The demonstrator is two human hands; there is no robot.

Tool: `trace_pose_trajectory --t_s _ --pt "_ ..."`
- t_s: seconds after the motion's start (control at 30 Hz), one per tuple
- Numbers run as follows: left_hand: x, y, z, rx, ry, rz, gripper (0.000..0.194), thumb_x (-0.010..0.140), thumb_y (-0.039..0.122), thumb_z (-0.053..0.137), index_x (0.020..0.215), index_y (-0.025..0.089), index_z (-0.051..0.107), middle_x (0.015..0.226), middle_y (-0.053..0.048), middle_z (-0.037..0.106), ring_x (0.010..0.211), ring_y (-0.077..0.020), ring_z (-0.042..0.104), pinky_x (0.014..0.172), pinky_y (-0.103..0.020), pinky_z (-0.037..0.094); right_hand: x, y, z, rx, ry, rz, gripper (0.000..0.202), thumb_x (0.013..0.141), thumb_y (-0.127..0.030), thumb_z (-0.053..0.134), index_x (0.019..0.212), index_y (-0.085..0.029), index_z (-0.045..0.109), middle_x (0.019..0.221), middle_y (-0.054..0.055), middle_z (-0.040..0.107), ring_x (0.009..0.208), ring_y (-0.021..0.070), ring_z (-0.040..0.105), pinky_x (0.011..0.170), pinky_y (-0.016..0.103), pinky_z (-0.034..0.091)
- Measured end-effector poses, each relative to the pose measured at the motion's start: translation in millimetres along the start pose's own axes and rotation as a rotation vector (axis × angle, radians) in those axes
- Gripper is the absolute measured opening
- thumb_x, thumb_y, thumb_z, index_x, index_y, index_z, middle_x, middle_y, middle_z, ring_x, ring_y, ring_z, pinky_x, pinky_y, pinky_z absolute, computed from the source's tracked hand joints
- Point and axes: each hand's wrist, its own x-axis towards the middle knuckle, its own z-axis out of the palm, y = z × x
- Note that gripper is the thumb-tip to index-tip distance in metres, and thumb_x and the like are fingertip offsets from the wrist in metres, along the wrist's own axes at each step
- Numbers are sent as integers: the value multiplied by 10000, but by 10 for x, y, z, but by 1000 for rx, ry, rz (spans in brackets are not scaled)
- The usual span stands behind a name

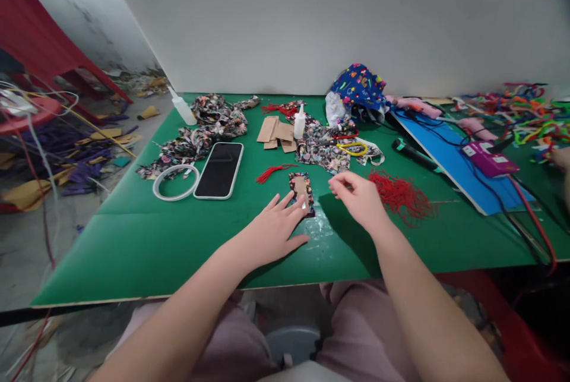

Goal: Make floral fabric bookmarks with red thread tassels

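Head camera: flat on the green worktop, the left hand has a released grip, fingers spread over a small cardboard rectangle, its brown face bordered by dark floral fabric. Beside it, the right hand is curled closed, contents unclear. Beyond lies a red tassel.

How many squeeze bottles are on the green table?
2: the left bottle, beside crumpled floral fabric; the middle bottle, beside cardboard pieces. Others may be hidden.
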Motion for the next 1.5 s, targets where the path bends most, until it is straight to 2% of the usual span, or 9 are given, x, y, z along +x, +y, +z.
trace_pose_trajectory --t_s 0.13,0.23,0.37,0.47,0.73,0.87,1.07,1.27,1.5 --pt "-11 -62 -4 -44 6 32 557 820 514 439 1262 179 388 1402 -114 318 1321 -288 197 1036 -484 247 -82 -142 215 -205 -134 -387 144 832 -211 488 853 -197 629 878 26 641 858 149 556 791 287 433" --pt "-18 -26 12 -17 48 24 496 836 458 449 1243 175 418 1387 -121 342 1314 -286 219 1029 -478 268 -107 -154 339 -276 -211 -492 150 826 -175 502 861 -193 647 882 33 644 892 160 521 819 300 413" --pt "-32 77 10 58 134 -43 400 843 366 475 1188 164 488 1347 -132 397 1270 -277 318 1026 -457 285 -93 -98 403 -313 -219 -493 140 808 -170 534 852 -193 665 884 37 640 881 161 508 806 304 418" --pt "-35 132 5 69 125 -55 406 844 336 478 1191 126 485 1273 -133 481 1226 -249 384 1036 -433 284 -84 -88 411 -323 -207 -469 123 797 -182 556 818 -198 676 868 34 636 862 163 507 791 301 421" --pt "-19 141 40 109 148 -57 358 850 327 459 1129 116 534 1264 -126 491 1245 -264 357 1039 -424 273 -92 -122 407 -334 -220 -422 98 772 -200 597 818 -190 683 875 35 622 858 159 497 790 293 422" --pt "-13 201 7 127 164 -85 340 844 316 463 1105 113 544 1228 -130 503 1207 -258 394 1021 -418 290 -84 -100 427 -376 -180 -445 134 776 -204 590 863 -213 692 915 47 608 913 185 477 825 323 416" --pt "1 363 25 196 131 -69 405 850 315 438 1112 19 526 1140 -173 545 1135 -273 433 979 -406 314 -56 -84 455 -439 -139 -433 172 787 -260 581 914 -245 697 961 51 602 967 214 463 844 371 398" --pt "6 423 71 197 117 -73 403 834 342 467 1091 36 521 1117 -180 553 1100 -271 444 946 -396 323 -45 -97 455 -446 -87 -446 130 790 -253 574 809 -215 697 857 50 612 915 205 464 810 353 397" --pt "-3 494 47 221 99 -110 333 832 316 466 1041 64 525 1081 -175 560 1013 -272 479 890 -397 343 -59 -172 405 -534 -161 -489 134 794 -247 568 745 -195 681 801 52 617 866 200 453 761 333 390"
